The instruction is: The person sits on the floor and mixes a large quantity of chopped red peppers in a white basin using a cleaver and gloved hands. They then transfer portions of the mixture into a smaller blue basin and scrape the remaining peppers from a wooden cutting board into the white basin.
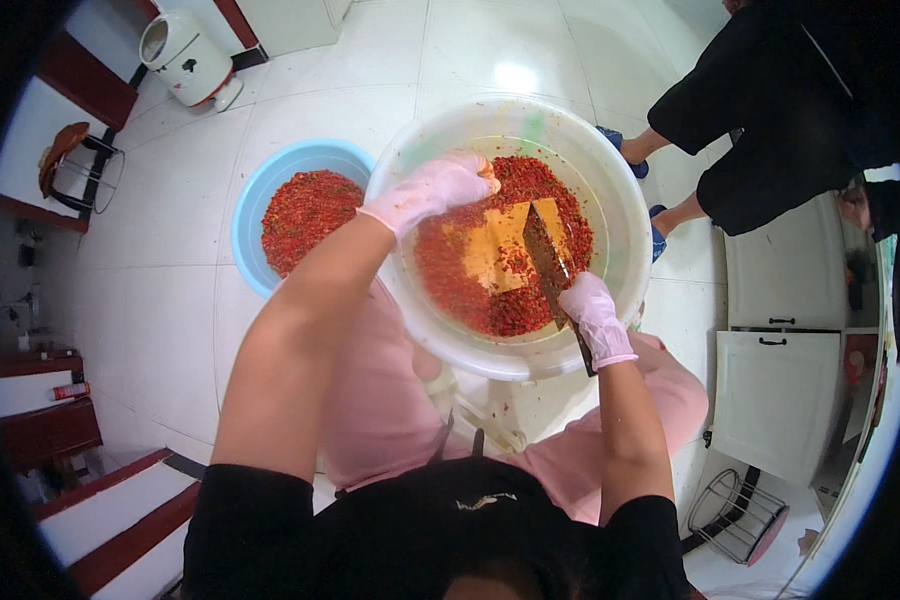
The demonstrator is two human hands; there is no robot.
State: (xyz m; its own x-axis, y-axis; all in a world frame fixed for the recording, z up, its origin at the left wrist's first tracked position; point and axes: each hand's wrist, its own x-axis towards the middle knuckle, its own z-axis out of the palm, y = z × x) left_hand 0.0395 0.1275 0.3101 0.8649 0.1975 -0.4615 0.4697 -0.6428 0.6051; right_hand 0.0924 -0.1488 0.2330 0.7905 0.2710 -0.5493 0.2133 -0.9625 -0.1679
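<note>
A large whitish plastic basin (435,341) stands before me, with chopped red chilli (521,315) spread inside it. Among the chilli lies a yellowish wooden chopping board (482,247), partly covered by bits. My right hand (594,311), in a thin pink glove, grips a cleaver (546,251) whose blade tilts over the board's right side and is flecked with chilli. Also gloved, my left hand (442,182) hovers above the basin's upper left part, fingers curled and stained orange-red. Whether anything is inside those fingers is hidden.
A light blue basin (247,225) of chopped red chilli touches the left of the large basin. Another person's legs (750,172) stand close on the right, beside white cabinets (780,394). A wire-framed stool (739,517) lies lower right; a whitish container (187,64) sits far left.
</note>
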